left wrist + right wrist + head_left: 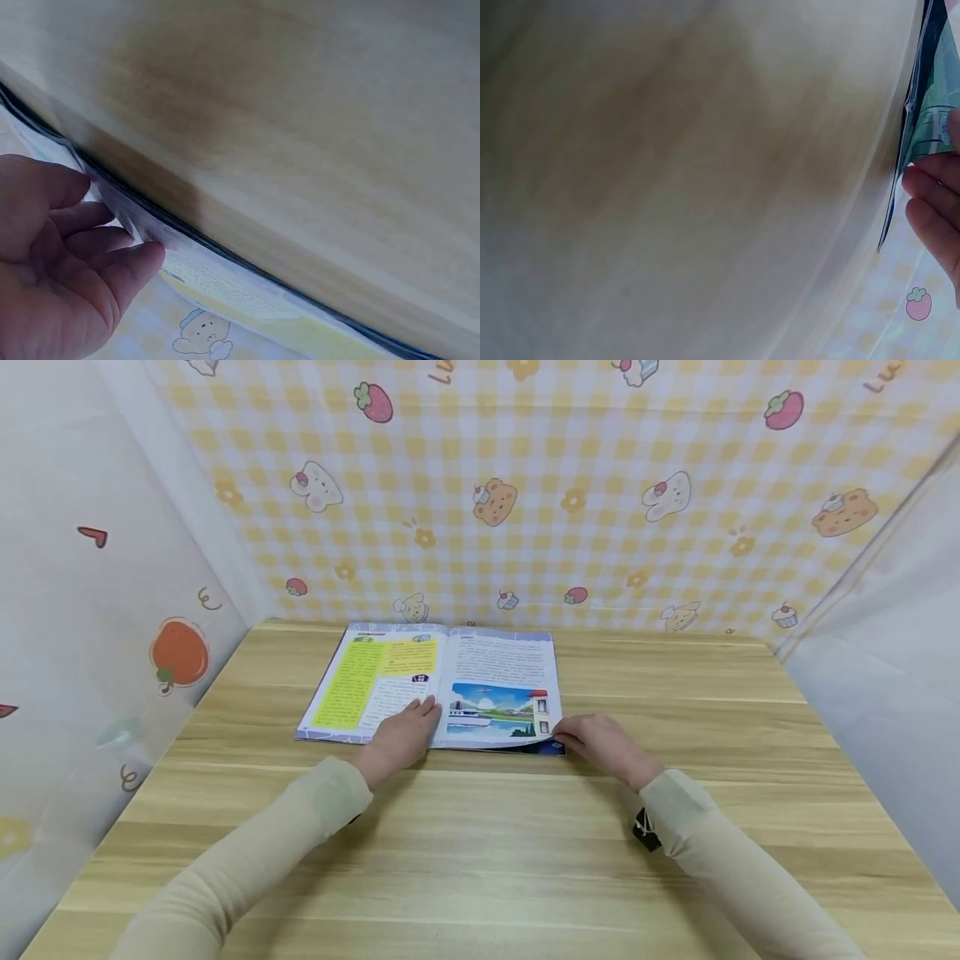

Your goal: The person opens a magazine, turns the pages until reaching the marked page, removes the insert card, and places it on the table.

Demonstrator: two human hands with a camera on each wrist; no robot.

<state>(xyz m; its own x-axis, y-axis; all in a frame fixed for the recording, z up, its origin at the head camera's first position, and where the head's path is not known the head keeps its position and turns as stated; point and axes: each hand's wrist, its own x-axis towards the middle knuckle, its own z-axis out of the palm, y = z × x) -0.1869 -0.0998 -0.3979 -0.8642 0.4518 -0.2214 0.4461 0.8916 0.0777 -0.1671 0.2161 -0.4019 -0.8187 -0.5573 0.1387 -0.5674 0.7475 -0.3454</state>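
An open book (501,657) lies on the table, its left page (349,675) marked by yellow-green blocks and its right page (502,710) showing a ship picture. My left hand (401,737) rests on the lower part of the left page beside the fold. In the left wrist view, the fingertips (146,255) touch the paper with the fingers loosely bent. At the lower right corner, my right hand (603,745) pinches the page, which is lifted a little. Under it a dark sheet (546,747) shows. The right wrist view catches the fingers (930,217) at the book's edge.
The wooden table (480,860) spreads in front of the book and to both sides. Behind it hangs a yellow checked cloth (570,543) with cartoon prints. Pale printed sheeting (97,602) stands at the left. A small black object (646,831) sits by the right cuff.
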